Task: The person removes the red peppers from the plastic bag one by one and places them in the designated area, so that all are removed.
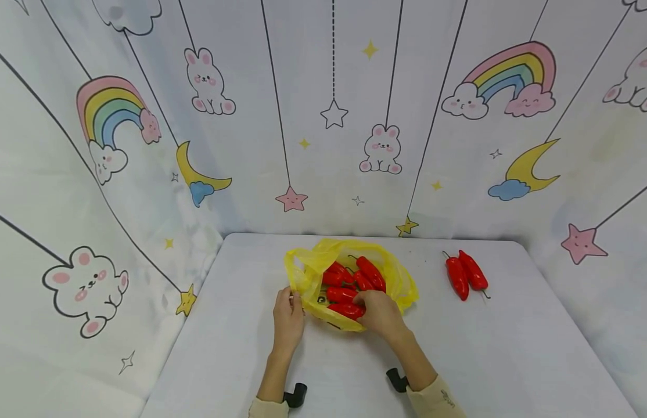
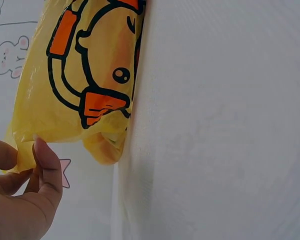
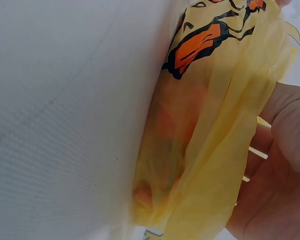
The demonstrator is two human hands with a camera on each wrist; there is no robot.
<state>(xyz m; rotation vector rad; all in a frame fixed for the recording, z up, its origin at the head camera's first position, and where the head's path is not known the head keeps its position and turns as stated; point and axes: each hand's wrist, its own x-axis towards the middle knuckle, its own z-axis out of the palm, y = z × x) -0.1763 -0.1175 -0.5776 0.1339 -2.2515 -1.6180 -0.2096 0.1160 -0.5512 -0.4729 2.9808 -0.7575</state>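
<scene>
The left hand [image 1: 289, 318] is pinching a yellow plastic bag [image 1: 306, 283]; inside, the right hand [image 1: 381, 313] is reaching among red chili peppers [image 1: 340, 295], whether gripping one I can't tell.

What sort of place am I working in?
Probably a staged tabletop workspace, not a kitchen: a plain white table enclosed by a cartoon-printed backdrop, with a yellow bag holding red peppers.

Wht tbl [image 1: 511, 348] + backdrop [image 1: 323, 174], prob. fabric, w/ cartoon prints (bunnies [image 1: 207, 81], rainbows [image 1: 511, 64], moons [image 1: 518, 168])
</scene>
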